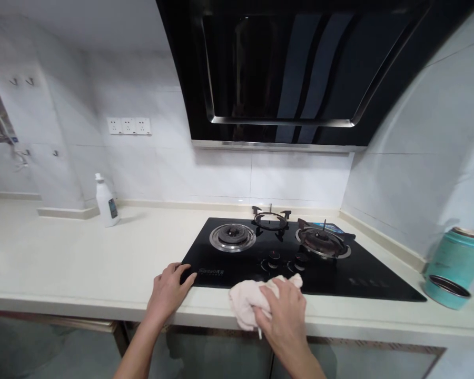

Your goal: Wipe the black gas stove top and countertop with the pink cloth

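My right hand (pixel 285 310) grips a pale pink cloth (pixel 247 300), bunched over the front edge of the black glass gas stove (pixel 237 268). At the stove's front left corner rests my left hand (pixel 169 289), fingers spread and touching the glass edge, with nothing in it. Two control knobs (pixel 274 258) sit just beyond the cloth. The left burner (pixel 233 237) has no pan support on it. A loose black pan support (pixel 271 221) stands at the back of the stove, and another lies over the right burner (pixel 323 241).
A white bottle (pixel 107 202) stands at the back left of the pale countertop (pixel 63 258). On the right are a turquoise container (pixel 456 258) and its cup-like lid (pixel 448 291). A black range hood (pixel 280 73) overhangs the stove. Wall sockets (pixel 129 126) are behind.
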Tool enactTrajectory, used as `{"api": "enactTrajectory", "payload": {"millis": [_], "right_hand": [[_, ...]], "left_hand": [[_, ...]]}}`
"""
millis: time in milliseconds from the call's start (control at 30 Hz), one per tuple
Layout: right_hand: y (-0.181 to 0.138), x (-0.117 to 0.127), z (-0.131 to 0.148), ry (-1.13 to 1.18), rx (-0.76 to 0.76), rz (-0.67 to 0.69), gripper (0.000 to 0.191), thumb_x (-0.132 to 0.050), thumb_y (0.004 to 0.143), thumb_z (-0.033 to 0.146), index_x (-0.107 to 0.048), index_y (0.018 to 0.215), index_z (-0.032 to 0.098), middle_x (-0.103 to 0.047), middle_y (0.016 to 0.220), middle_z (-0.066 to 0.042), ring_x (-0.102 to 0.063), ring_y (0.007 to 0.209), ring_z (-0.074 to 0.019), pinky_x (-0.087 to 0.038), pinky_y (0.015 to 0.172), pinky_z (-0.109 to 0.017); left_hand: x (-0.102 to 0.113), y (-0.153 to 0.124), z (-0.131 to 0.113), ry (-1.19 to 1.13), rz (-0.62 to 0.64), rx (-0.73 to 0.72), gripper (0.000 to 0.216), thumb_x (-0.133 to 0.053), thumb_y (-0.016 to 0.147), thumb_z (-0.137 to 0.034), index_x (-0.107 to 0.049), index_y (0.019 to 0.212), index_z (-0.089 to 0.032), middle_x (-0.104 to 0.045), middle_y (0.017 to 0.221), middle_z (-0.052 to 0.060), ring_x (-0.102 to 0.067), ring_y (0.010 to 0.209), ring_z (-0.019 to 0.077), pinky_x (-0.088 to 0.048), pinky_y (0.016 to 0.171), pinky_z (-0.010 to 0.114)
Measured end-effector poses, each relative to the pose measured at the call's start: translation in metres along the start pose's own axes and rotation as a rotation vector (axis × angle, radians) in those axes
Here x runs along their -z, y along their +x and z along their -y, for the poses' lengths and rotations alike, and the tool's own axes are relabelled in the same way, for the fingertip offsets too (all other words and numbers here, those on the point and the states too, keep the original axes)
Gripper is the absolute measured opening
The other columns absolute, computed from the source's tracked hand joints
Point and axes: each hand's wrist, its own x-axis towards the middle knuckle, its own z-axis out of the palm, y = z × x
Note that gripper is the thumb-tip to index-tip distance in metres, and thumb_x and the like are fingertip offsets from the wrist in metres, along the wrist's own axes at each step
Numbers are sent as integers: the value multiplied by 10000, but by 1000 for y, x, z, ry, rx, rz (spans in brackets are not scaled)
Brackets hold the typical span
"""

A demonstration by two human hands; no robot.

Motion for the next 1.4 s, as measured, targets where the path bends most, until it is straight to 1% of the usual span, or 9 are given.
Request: {"api": "enactTrajectory", "payload": {"millis": [133,333,533,733,867,1000,1100,1200,1400], "right_hand": [[-6,-6,13,137,70,0,355,-713,837,343,-660,1188,342,-562,1348,-70,-431,1320,-346,-383,1038,-523],[-17,-1,-31,107,222,45,530,-788,790,369,-607,1287,341,-521,1433,-69,-445,1333,-341,-417,1040,-485],[-31,15,-91,13,252,27,514,-738,828,427,-592,1311,325,-529,1436,-87,-481,1324,-339,-426,1029,-484],[-43,47,-180,-88,340,-26,528,-710,815,449,-596,1308,300,-541,1396,-109,-559,1214,-327,-469,942,-453],[-52,71,-232,-153,231,40,503,-656,816,429,-611,1297,287,-539,1413,-104,-569,1208,-331,-479,922,-457],[-58,82,-262,-199,144,74,508,-639,776,457,-647,1265,320,-568,1391,-76,-596,1159,-333,-495,845,-444],[-56,81,-260,-193,136,63,516,-656,743,455,-677,1232,293,-572,1371,-100,-567,1204,-354,-478,914,-476],[-49,76,-238,-194,139,52,492,-690,703,421,-709,1170,268,-566,1352,-124,-544,1213,-372,-456,954,-502],[-28,45,-147,-62,204,81,530,-765,650,335,-693,1173,292,-538,1372,-104,-517,1205,-360,-450,958,-500]], "left_hand": [[0,0,0,10,-10,-8,407,-501,942,-483,-691,1209,-242,-633,1293,113,-596,1222,310,-425,1047,497],[-2,-1,3,6,-8,-14,395,-499,952,-473,-691,1205,-238,-625,1307,115,-591,1226,309,-416,1056,509],[1,-1,2,-2,11,-5,401,-499,956,-477,-683,1219,-237,-615,1321,116,-580,1241,306,-405,1067,506],[3,-2,-2,-8,8,2,398,-505,954,-471,-686,1219,-235,-622,1301,113,-582,1232,309,-415,1057,511],[3,-2,-2,-3,2,-5,406,-505,952,-479,-690,1213,-230,-622,1291,115,-584,1228,320,-416,1057,522],[3,-3,-2,0,8,-9,419,-487,959,-481,-684,1223,-222,-616,1298,122,-576,1238,318,-411,1061,524],[4,-3,-4,3,9,-8,424,-486,959,-481,-684,1225,-217,-613,1300,126,-570,1244,319,-407,1064,526],[3,-3,-5,4,10,-10,431,-485,957,-494,-690,1218,-219,-616,1296,127,-572,1236,321,-409,1061,523],[2,-2,-4,15,-7,-3,422,-491,947,-497,-694,1208,-233,-621,1287,116,-586,1220,320,-420,1050,515]]}}
